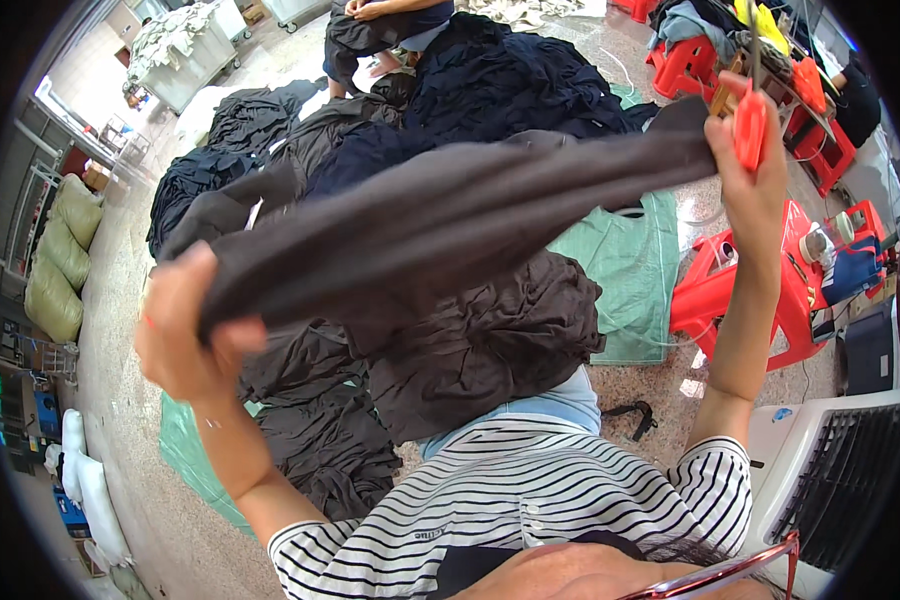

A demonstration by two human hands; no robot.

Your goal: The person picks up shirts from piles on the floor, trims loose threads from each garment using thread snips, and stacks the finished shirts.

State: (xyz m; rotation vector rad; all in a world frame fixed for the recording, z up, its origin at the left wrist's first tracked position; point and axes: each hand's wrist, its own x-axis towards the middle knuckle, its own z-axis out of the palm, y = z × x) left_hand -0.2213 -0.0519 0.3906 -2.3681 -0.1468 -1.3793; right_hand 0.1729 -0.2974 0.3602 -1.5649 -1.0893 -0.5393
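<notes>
Hands stretch a dark grey garment point(440, 215) across the middle of the frame: the left hand point(182, 325) is closed on its lower-left end, the right hand point(748, 165) closed on its upper-right end together with a red-handled tool point(750, 125). Behind lie heaps of dark clothes point(470, 350) on a green sheet point(630, 270). Red plastic stools point(715, 290) stand at the right.

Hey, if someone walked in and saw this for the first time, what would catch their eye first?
Probably the long dark grey fabric garment stretched across the middle, gripped by the left hand at lower left and the right hand at upper right, which also holds a small red plastic tool. Next, the heaps of dark clothing on the floor below, and the bright red plastic stools at right.
</notes>
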